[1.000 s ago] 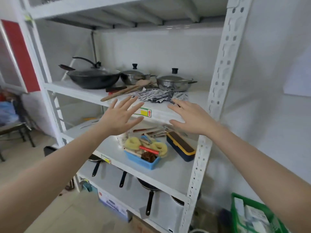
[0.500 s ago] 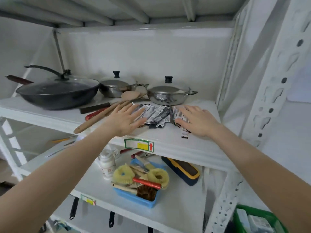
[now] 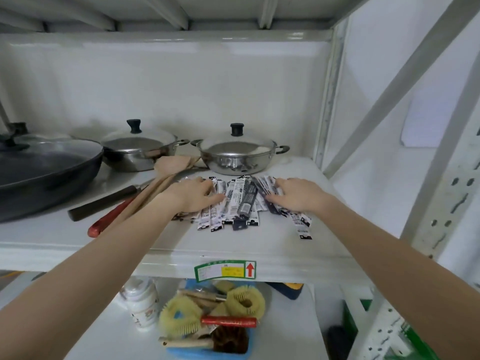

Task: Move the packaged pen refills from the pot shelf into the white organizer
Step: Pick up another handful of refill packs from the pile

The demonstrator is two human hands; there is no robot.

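Fingers point(image 3: 207, 189) of the left hand point(image 3: 193, 194) lie flat and loosely spread on the left end of the pile, and the right hand point(image 3: 294, 194) mirrors it on the right end, fingertips pressing down on packets, nothing pinched on either side. The packaged pen refills point(image 3: 239, 201) are fanned out in a loose heap on the pot shelf point(image 3: 233, 245), toward its front right, just ahead of the right-hand steel pot point(image 3: 235, 155). A couple of packets trail off toward the front edge at the right.

To me this looks like a two-handed scoop about to close in. Watch the risks. Those glossy sleeves look slippery, so a squeeze from both ends could squirt the middle ones upward or forward off the front edge, down onto the lower shelf where the blue tray of brushes point(image 3: 207, 326) sits. The stragglers on the right lie partly outside the hand's reach and may be missed. On the left, the wooden spatulas point(image 3: 166, 175) and knife handles point(image 3: 104, 203) lie just beside the wrist; a wide sweep could drag them along. The white organizer is nowhere in view, so the carry is blind from here.
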